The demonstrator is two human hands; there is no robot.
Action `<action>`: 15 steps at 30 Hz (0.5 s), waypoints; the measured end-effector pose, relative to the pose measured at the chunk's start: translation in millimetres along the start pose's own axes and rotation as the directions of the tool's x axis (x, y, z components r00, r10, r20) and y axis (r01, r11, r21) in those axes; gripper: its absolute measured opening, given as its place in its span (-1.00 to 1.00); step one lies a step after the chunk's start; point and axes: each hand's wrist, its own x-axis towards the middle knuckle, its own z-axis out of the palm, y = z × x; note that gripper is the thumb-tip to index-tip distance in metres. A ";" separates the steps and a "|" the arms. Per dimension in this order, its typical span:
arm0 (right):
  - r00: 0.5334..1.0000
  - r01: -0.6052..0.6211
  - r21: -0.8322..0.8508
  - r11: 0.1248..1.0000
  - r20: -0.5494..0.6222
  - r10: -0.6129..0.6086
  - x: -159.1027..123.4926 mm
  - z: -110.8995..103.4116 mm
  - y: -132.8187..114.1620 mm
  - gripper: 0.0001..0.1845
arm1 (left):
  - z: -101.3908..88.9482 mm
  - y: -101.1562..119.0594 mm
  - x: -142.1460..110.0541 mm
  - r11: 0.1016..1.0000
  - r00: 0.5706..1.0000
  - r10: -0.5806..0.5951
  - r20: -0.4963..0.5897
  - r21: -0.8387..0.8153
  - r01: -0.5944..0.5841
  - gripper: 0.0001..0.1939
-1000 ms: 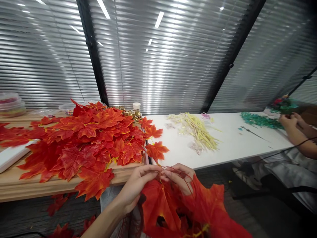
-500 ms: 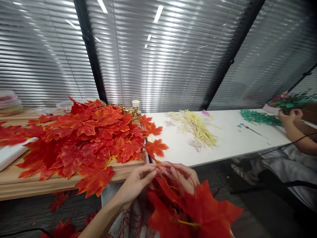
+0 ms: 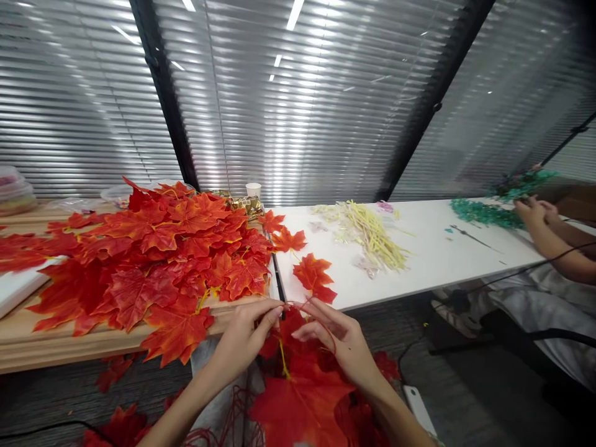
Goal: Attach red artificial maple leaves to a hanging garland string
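Thin red string [image 3: 329, 332] runs between my two hands and loops over the fingers of the right one. My left hand [image 3: 249, 332] pinches the string between thumb and forefinger at the table's front edge. Close beside it, my right hand [image 3: 342, 338] has its fingers curved, with the string at its fingertips. Red artificial maple leaves [image 3: 302, 397] hang below and between both hands, over my lap. More loose red string [image 3: 235, 410] lies tangled on my lap. A small leaf sprig [image 3: 314, 276] rests on the white table just beyond my fingers.
A large heap of red maple leaves [image 3: 162, 248] covers the wooden table [image 3: 60, 354]. Yellow strips [image 3: 372, 236] lie on the white table [image 3: 321, 223], with a paper cup [image 3: 253, 190] behind. At right, a co-worker's hands [image 3: 535, 211] handle green foliage [image 3: 487, 214].
My right hand has turned and drawn rightward, pulling the string. The leaves on my lap have swung left and lower, and a leaf sprig at the table edge has shifted right.
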 end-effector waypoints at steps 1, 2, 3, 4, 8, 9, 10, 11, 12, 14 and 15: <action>1.000 -0.014 0.011 1.000 -0.004 0.014 -1.0 -0.5 2.2 -0.57 | 0.3 0.0 0.3 1.000 1.000 0.000 0.008 0.006 0.000 -0.72; 1.000 -0.027 0.021 0.999 -0.007 0.028 -2.0 -1.4 4.0 -0.56 | 0.7 -0.1 0.5 1.000 1.000 -0.001 0.019 0.012 0.001 -0.72; 0.999 -0.041 0.034 0.999 -0.010 0.041 -2.8 -2.5 5.1 -0.55 | 0.9 -0.2 0.5 1.000 0.999 -0.003 0.036 0.021 0.002 -0.73; 0.998 -0.055 0.049 0.997 -0.010 0.055 -3.3 -3.8 5.4 -0.56 | 1.0 -0.3 0.5 1.000 0.998 -0.003 0.057 0.032 0.001 -0.73; 0.995 -0.099 0.145 0.984 -0.003 0.101 -3.8 -7.5 1.1 -0.59 | 0.0 -3.0 -1.4 0.997 0.995 -0.009 0.103 0.075 0.001 -0.77; 0.994 -0.109 0.171 0.979 -0.005 0.112 -3.8 -7.8 -0.5 -0.59 | -0.5 -4.3 -2.4 0.997 0.996 -0.016 0.084 0.079 0.009 -0.77; 0.992 -0.122 0.192 0.974 -0.012 0.126 -3.8 -7.8 -1.8 -0.58 | -1.1 -5.8 -3.8 0.997 0.998 -0.016 0.053 0.079 0.012 -0.77; 0.989 -0.136 0.205 0.969 -0.023 0.144 -4.0 -7.6 -2.9 -0.56 | -1.4 -7.2 -5.3 0.997 1.000 -0.003 0.026 0.072 0.001 -0.77; 0.986 -0.152 0.213 0.965 -0.033 0.162 -4.3 -7.3 -3.7 -0.54 | -1.6 -8.3 -7.0 0.998 1.000 0.022 0.013 0.062 -0.023 -0.78; 0.981 -0.172 0.218 0.961 -0.050 0.187 -5.2 -6.2 -4.9 -0.50 | -0.6 -9.0 -10.1 0.995 0.996 0.086 0.039 0.039 -0.087 -0.79; 0.980 -0.174 0.220 0.960 -0.057 0.191 -5.8 -5.5 -5.2 -0.50 | 0.7 -8.3 -11.2 0.993 0.991 0.113 0.070 0.031 -0.115 -0.79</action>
